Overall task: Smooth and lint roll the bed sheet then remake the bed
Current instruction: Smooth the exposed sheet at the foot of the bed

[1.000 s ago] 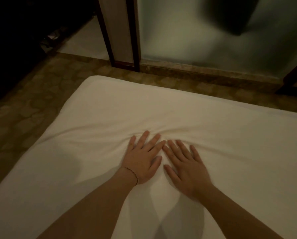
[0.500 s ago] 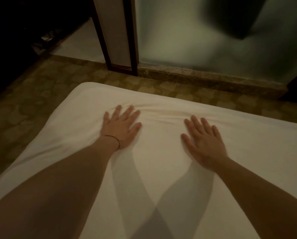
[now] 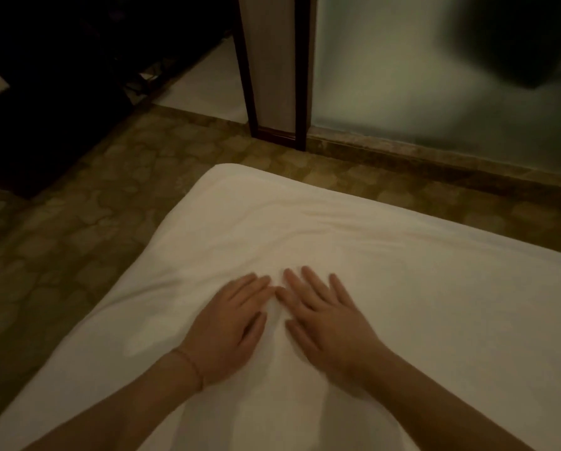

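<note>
Dim room, head view. White bed sheet (image 3: 403,304) covers the mattress, filling the lower right of view, with one rounded corner pointing toward the upper left. Left hand (image 3: 227,330) lies flat, palm down on the sheet, fingers straight and close together, holding nothing. Right hand (image 3: 331,323) also flat, palm down, fingers straight and a bit spread, holding nothing. The two hands sit side by side near the middle of the sheet, index fingertips almost touching; slightly motion-blurred. Thin bracelet (image 3: 191,366) on the left wrist. Soft wrinkles (image 3: 305,236) run across the sheet beyond the fingertips, toward the far edge. Patterned brownish floor (image 3: 93,222) surrounds the bed corner. Dark-framed door post (image 3: 272,70) stands beyond the bed, frosted glass panel (image 3: 403,76) to its right with a dark blurred shape behind it. Upper left is too dark to tell.
</note>
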{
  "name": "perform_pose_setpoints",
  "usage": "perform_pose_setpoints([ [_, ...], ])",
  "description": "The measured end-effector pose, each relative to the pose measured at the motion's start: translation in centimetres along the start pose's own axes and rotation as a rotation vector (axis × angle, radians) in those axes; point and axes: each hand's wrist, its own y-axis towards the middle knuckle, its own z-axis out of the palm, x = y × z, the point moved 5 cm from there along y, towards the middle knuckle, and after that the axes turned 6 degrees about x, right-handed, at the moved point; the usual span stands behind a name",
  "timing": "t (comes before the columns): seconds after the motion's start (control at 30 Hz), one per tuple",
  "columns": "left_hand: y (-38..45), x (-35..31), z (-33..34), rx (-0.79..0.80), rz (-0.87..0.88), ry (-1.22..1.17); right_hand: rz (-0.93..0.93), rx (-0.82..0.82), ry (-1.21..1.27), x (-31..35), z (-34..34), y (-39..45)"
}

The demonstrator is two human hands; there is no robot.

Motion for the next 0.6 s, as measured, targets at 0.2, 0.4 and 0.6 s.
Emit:
perform_pose_setpoints([
  [0.2, -6.0, 11.1, -1.8, 0.161, -0.26, 0.084, -0.218, 0.066, -0.116, 6.5, 1.7, 7.3],
  [0.4, -3.4, 16.5, -2.6, 0.134, -0.694, 0.031, -0.181, 0.059, -0.096, 8.1, 0.9, 12.4],
  [0.6, -3.4, 17.5, -2.7, 0.043, -0.949, -0.068, -0.048, 0.024, -0.11, 6.1, -0.5, 17.4],
])
